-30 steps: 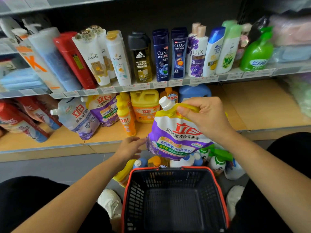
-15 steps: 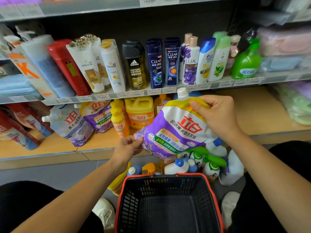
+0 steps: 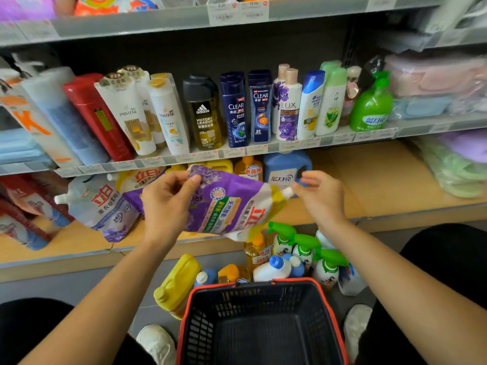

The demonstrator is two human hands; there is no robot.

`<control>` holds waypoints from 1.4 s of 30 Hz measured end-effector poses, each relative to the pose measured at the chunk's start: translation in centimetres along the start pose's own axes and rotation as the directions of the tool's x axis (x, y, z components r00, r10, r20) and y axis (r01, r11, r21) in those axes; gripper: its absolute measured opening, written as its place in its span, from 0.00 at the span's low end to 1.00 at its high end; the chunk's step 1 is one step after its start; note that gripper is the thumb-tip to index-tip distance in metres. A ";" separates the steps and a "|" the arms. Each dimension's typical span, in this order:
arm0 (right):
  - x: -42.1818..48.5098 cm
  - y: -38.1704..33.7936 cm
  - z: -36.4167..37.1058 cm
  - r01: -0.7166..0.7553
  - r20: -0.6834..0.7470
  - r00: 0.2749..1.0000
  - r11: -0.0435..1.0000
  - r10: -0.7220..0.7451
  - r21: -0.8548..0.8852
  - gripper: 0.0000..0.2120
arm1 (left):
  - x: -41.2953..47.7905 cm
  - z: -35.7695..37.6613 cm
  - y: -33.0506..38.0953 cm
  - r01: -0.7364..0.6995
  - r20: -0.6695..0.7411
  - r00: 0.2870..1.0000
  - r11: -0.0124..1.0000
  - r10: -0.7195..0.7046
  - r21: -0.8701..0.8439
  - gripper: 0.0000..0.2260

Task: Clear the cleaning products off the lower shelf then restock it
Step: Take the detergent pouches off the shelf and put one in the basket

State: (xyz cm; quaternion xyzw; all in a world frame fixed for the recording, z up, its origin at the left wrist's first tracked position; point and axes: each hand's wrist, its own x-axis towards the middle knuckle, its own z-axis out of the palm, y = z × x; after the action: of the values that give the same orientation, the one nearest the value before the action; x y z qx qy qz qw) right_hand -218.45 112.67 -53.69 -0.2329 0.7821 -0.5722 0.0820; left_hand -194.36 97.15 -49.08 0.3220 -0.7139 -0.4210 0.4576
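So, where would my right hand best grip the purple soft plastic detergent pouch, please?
Probably the stiff white spout at its right end, pinched from the right: the purple pouch lies sideways, the left hand grips its other end, and the right hand is open beside the spout.

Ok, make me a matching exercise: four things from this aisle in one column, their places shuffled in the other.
Things:
1. purple pouch
2. green pump bottle
3. blue jug
4. basket

Places:
A. on the floor, nearest the person
B. standing on the lower shelf
C. gripped by the left hand, lying sideways in the air
D. on the middle shelf, towards its right end

Pairs: 1-C, 2-D, 3-B, 4-A
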 end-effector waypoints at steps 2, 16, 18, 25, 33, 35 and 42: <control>-1.4 -1.3 0.7 0.197 0.047 0.980 0.979 -0.195 -0.045 0.18 | -0.2 0.1 1.2 -0.092 0.044 0.995 0.992 0.088 0.091 0.02; -6.2 -5.1 3.1 0.224 0.518 0.747 0.891 -0.418 0.395 0.10 | -3.2 0.9 4.3 -0.285 0.249 0.935 0.952 0.251 0.109 0.07; -5.7 -5.1 2.4 0.162 0.561 0.730 0.897 -0.390 0.412 0.08 | -3.0 0.2 4.3 -0.326 0.260 0.921 0.940 0.292 0.100 0.01; -3.8 -5.2 0.4 0.079 0.638 0.681 0.902 -0.359 0.424 0.18 | -1.8 -1.4 2.5 -0.060 0.465 0.885 0.996 0.025 0.060 0.10; -2.4 -4.6 0.1 0.128 0.562 0.741 0.899 -0.367 0.419 0.11 | -3.3 -1.0 1.2 0.081 0.612 0.785 0.996 -0.093 0.048 0.11; -2.1 -4.5 -0.2 0.132 0.544 0.756 0.899 -0.364 0.418 0.10 | -3.5 -1.2 0.7 0.135 0.651 0.745 0.989 -0.147 0.068 0.10; -1.6 -4.4 -0.6 0.083 0.468 0.829 0.895 -0.306 0.438 0.08 | -4.0 -2.0 -0.4 0.264 0.729 0.661 0.964 -0.175 -0.008 0.22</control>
State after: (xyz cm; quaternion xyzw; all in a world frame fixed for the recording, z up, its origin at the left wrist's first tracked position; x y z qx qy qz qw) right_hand -216.08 112.88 -49.66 -0.4385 0.5673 -0.6392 0.2780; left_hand -191.02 99.75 -50.52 0.1876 -0.7667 -0.6053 0.1027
